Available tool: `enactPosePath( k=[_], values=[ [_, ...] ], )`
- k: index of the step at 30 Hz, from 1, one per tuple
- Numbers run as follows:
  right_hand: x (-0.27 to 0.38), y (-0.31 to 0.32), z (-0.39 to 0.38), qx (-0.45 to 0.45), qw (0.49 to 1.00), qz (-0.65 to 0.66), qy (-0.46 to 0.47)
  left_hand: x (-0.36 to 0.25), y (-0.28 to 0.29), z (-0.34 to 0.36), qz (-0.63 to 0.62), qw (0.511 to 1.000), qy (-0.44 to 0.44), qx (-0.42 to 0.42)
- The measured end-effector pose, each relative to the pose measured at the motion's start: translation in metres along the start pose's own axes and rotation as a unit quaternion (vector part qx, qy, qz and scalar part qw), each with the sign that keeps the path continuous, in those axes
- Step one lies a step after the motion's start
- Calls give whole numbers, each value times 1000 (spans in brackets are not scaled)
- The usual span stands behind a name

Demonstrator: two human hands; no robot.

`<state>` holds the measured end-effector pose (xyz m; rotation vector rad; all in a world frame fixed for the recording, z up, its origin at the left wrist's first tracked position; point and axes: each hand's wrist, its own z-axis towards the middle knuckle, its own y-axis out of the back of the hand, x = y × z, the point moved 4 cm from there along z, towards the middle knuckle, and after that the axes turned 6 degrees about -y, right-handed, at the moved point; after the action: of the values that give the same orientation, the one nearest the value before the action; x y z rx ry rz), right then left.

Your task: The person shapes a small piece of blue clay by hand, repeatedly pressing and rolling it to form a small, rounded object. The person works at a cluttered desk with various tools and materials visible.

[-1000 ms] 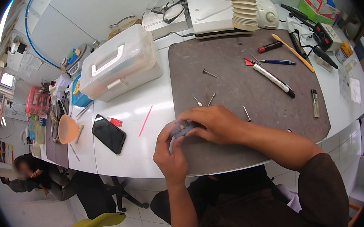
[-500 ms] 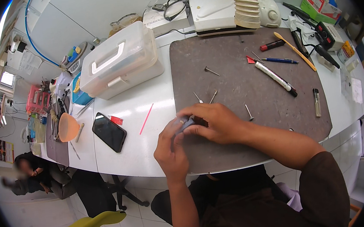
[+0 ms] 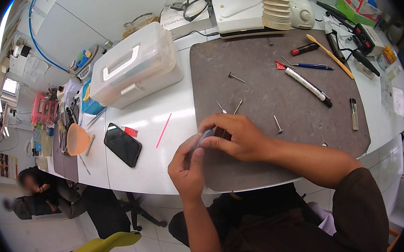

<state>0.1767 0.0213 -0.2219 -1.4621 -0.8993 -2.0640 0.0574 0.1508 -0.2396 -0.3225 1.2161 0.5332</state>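
A small blue-grey piece with a rounded edge (image 3: 206, 135) is pinched between both my hands above the front left part of a brown mat (image 3: 256, 90); its kind is not clear. My left hand (image 3: 186, 168) grips it from the left with thumb and fingers. From the right, my right hand (image 3: 239, 138) holds it too, its index finger curled over the top and the thumb below. Just beyond my fingers lie two thin-shanked rotary bits, one of them a pointed bit (image 3: 238, 106). A bit with a wider head (image 3: 278, 124) lies right of my right hand.
A black phone (image 3: 123, 145), a pink stick (image 3: 164, 130) and a clear lidded case (image 3: 134, 67) stand left of the mat. Markers, a blue pen (image 3: 312, 66) and a long-handled brush (image 3: 330, 57) lie at its right. Behind is a ribbed hose (image 3: 275, 4). A person (image 3: 56, 191) sits far left.
Both hands stay together on the blue-grey piece, which shows more now. My left hand has shifted slightly left and its fingers have turned a little. The view has moved slightly.
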Motion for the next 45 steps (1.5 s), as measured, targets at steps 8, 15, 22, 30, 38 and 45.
enactPosePath(
  k=[8, 15, 22, 30, 38, 45],
  values=[
    [-3, -1, 1, 25, 998, 32, -42, 4, 4, 1, -6, 1000, 8, 2],
    [-9, -2, 0, 27, 996, 67, -47, 0, 0, 1, -23, 999, 34, -7],
    [-8, -3, 1, 43, 995, 73, -59, 4, 3, 0, -54, 998, -4, -12],
    [-13, -4, 1, 51, 994, 76, -57, 8, 5, -1, -35, 999, -30, -23],
    [-12, -3, 1, 37, 996, 57, -56, 6, 3, -1, 3, 999, -49, -16],
    [-8, -2, 3, 60, 998, 4, -24, 4, 1, -2, 36, 998, -53, -16]
  ],
)
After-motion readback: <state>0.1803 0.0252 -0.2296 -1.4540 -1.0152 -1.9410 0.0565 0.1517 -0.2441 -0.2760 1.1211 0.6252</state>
